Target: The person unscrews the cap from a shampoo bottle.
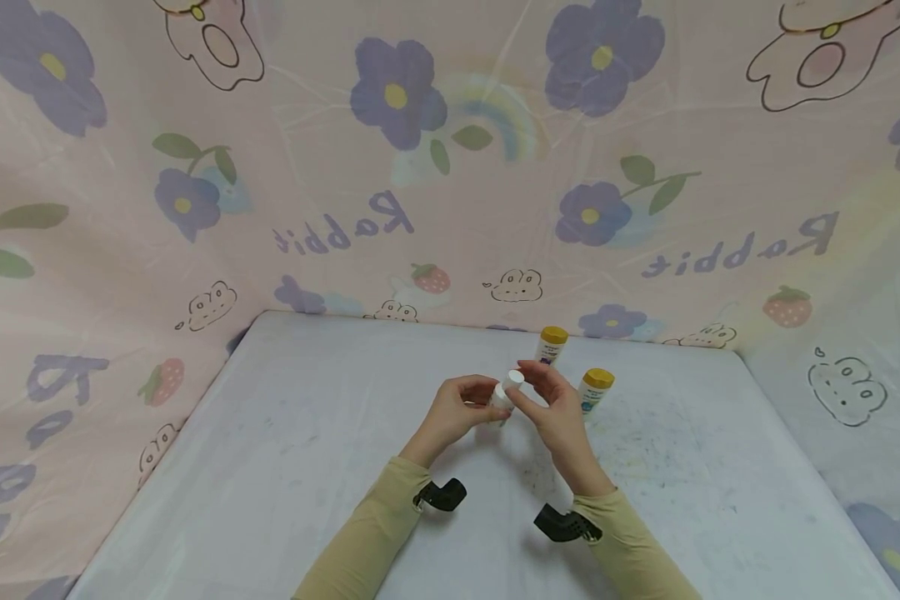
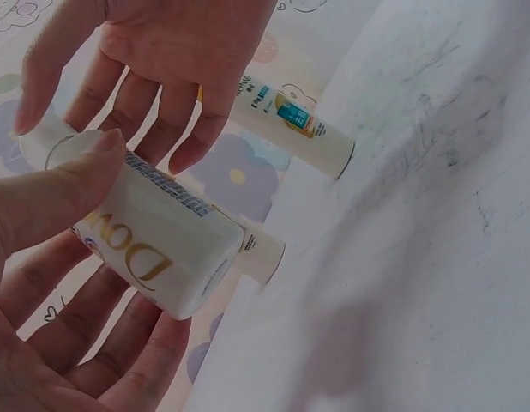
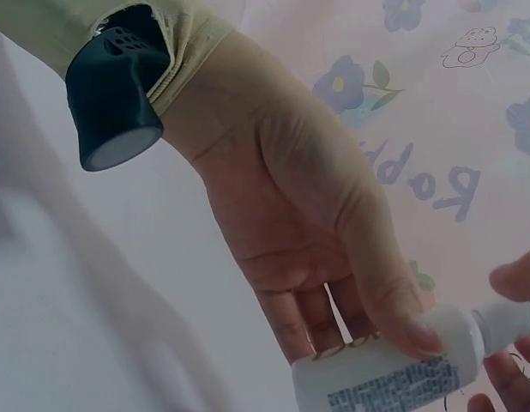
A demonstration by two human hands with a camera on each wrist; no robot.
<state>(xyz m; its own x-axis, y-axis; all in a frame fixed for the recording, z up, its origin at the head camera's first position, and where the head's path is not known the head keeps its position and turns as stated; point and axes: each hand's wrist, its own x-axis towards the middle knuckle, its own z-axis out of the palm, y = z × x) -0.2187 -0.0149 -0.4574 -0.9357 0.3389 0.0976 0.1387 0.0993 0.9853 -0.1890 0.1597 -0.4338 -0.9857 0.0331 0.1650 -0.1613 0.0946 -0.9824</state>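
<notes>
My left hand (image 1: pixel 453 412) grips the body of a small white bottle (image 2: pixel 162 236) with gold lettering and a blue printed block on its side. The bottle is tilted and held above the table. At its top, my right hand (image 1: pixel 561 417) pinches the white cap (image 1: pixel 513 381) between thumb and fingers. In the right wrist view, the cap (image 3: pixel 508 323) sits at the bottle's neck; whether it is loose I cannot tell. Just behind the right hand stand two white bottles with yellow caps, one farther back (image 1: pixel 551 344) and one to the right (image 1: pixel 596 390).
A white table (image 1: pixel 307 517) with faint scuff marks lies under the hands. Pinkish cloth (image 1: pixel 480 208) printed with flowers and rabbits hangs around its back and sides. Black wrist cameras sit on the left sleeve (image 1: pixel 371 533) and right sleeve (image 1: pixel 637 542).
</notes>
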